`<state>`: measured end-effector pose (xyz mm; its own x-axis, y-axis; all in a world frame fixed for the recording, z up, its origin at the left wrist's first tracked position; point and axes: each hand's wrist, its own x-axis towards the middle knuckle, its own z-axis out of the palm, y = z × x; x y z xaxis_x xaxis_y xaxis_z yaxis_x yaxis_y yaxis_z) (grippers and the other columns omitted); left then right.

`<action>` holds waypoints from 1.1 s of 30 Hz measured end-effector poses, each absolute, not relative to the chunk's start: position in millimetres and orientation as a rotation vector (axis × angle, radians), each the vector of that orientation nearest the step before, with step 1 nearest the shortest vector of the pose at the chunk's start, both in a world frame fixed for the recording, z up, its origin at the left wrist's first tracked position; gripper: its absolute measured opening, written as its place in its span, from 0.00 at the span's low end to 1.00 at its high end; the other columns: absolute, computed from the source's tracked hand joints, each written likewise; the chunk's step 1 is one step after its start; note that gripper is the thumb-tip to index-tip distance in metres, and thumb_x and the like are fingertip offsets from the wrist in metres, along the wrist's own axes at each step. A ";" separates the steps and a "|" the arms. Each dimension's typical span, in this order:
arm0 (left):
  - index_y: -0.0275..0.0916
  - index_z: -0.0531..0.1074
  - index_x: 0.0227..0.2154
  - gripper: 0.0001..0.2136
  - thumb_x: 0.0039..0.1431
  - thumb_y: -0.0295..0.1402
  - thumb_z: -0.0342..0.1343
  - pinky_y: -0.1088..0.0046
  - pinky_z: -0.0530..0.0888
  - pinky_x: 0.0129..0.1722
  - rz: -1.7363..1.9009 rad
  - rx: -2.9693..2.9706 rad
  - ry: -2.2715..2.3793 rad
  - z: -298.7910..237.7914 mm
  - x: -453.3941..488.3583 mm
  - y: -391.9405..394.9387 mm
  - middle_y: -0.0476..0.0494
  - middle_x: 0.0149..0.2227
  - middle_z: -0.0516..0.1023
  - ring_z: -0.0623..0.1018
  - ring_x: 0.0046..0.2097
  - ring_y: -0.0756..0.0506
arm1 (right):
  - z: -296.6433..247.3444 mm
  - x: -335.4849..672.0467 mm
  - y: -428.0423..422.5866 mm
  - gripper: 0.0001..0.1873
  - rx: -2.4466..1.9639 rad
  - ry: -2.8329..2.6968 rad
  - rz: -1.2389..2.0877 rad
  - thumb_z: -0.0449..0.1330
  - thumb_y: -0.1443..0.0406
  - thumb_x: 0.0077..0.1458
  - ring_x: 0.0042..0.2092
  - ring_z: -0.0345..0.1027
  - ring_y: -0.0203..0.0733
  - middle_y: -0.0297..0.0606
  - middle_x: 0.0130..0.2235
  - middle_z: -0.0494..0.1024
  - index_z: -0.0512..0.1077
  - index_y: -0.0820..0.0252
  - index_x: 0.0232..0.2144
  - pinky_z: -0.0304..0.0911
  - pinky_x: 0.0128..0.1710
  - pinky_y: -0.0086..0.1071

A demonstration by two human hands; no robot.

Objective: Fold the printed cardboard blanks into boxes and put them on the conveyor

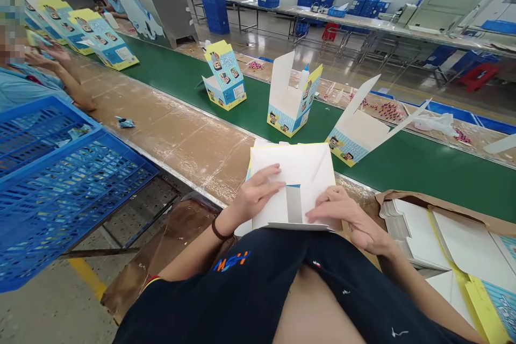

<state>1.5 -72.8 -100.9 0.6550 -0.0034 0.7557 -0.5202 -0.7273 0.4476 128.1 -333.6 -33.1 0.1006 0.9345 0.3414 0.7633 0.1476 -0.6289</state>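
A white-sided cardboard box (268, 161) lies against my body at the table's near edge, its plain face up with a grey-looking slot in the middle. My left hand (258, 192) rests on the left of that face, fingers stretched out towards the slot. On the lower right, my right hand (342, 212) touches the cardboard with its fingers extended and apart. Beyond it, an opened printed box (360, 137) with raised flaps stands on the green conveyor belt (258, 118). Another open printed box (288, 110) stands to its left.
Stacked flat cardboard blanks (415, 231) lie in a carton at my right. A blue plastic crate (92, 188) with small packets stands at my left. Further along the belt is a printed box (226, 78). A co-worker's arm (60, 72) is at the far left.
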 end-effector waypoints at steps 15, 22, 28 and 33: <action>0.49 0.81 0.52 0.17 0.61 0.40 0.62 0.36 0.59 0.68 0.776 2.581 0.094 -115.7 -1.7 -105.4 0.35 0.59 0.72 0.67 0.66 0.28 | -74.1 127.5 -312.0 0.12 -2.450 -1.442 -0.484 0.60 0.59 0.69 0.43 0.70 0.50 0.45 0.41 0.79 0.83 0.48 0.46 0.61 0.45 0.43; 0.46 0.84 0.37 0.07 0.56 0.33 0.64 0.28 0.54 0.69 0.614 2.700 0.023 -126.1 2.5 -111.6 0.36 0.62 0.72 0.62 0.71 0.22 | -94.3 134.8 -314.3 0.08 -2.479 -1.592 -0.335 0.65 0.61 0.65 0.64 0.61 0.62 0.39 0.63 0.73 0.85 0.46 0.38 0.47 0.65 0.61; 0.43 0.60 0.70 0.37 0.58 0.39 0.63 0.35 0.56 0.71 0.759 2.367 0.149 -142.0 2.3 -109.7 0.29 0.73 0.56 0.53 0.76 0.25 | -108.3 135.9 -333.6 0.28 -2.229 -1.116 -0.290 0.66 0.50 0.60 0.71 0.52 0.64 0.45 0.69 0.62 0.73 0.46 0.60 0.51 0.68 0.61; 0.44 0.43 0.75 0.50 0.56 0.43 0.66 0.45 0.62 0.71 0.522 1.909 0.433 -149.3 1.5 -104.0 0.28 0.76 0.53 0.60 0.74 0.29 | -119.2 135.1 -334.5 0.69 -2.015 -0.575 0.202 0.70 0.34 0.43 0.72 0.50 0.64 0.54 0.74 0.50 0.43 0.52 0.74 0.58 0.68 0.57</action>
<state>1.5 -104.0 -149.3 0.8387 0.5214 0.1576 0.0582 -0.3734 0.9258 135.1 -334.5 -119.2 0.8736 0.4771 0.0964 0.3118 -0.3964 -0.8635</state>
